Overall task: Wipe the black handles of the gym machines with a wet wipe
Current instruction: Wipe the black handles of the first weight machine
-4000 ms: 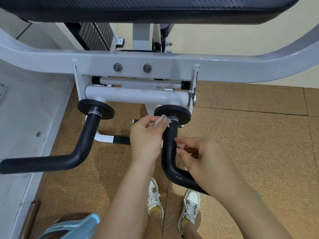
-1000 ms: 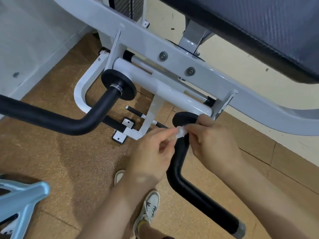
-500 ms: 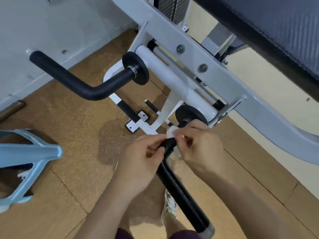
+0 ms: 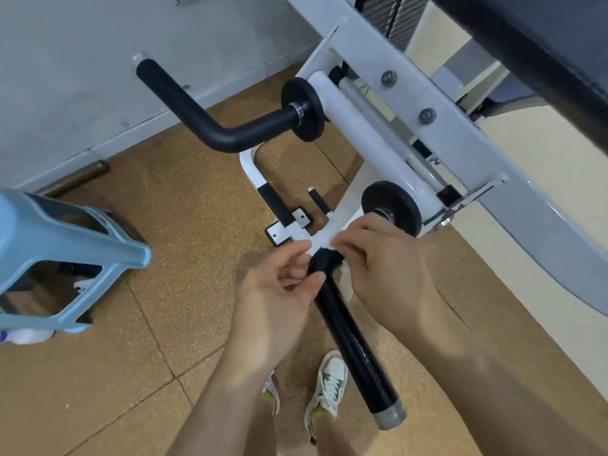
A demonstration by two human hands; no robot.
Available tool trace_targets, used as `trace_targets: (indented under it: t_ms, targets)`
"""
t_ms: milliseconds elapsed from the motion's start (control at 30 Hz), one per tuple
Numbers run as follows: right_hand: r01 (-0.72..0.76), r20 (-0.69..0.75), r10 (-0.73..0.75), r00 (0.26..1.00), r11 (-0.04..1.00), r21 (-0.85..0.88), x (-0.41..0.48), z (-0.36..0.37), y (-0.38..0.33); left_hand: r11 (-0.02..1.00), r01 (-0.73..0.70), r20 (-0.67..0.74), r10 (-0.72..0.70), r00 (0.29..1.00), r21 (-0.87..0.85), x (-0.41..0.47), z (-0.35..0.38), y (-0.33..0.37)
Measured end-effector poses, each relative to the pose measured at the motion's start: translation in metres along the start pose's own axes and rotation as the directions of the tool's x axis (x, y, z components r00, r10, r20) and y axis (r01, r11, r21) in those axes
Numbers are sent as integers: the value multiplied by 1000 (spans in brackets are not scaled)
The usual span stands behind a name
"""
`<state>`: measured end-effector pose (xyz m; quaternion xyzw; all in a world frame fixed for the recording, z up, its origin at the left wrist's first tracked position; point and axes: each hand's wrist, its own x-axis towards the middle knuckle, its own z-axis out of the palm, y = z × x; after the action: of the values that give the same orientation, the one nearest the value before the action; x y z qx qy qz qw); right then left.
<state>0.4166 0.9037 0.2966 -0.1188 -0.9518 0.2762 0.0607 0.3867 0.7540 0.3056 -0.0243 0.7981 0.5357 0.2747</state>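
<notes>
Fingers (image 4: 296, 254) of left hand (image 4: 273, 297), right hand (image 4: 385, 268) round wipe (image 4: 325, 246) on handle (image 4: 348, 330)

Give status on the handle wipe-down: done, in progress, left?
Done: nothing provable; the right handle shaft looks glossy, perhaps wiped. In hand: the right hand pinches the wet wipe against that handle's bend near the black disc, while the left hand pinches the handle beside it. Left: the left handle, which no hand touches.

A brown, speckled tiled floor (image 4: 148, 373) fills the near ground and meets a grey wall (image 4: 82, 60) at far left. A light blue plastic stool (image 4: 65, 245) stands left; a cream surface (image 4: 526, 166) lies far right.
</notes>
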Motion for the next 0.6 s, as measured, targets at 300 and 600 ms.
trace_targets:
  t_ms: [300,600]
  targets:
    - [343,332,-335,881,939,38,2,5,-18,994,-24,-24,22,999,-105,-4,-11,-9]
    - [-82,182,5,983,905,418,-12,-5,-5,898,-304,-24,329,944,317,6,2,-2]
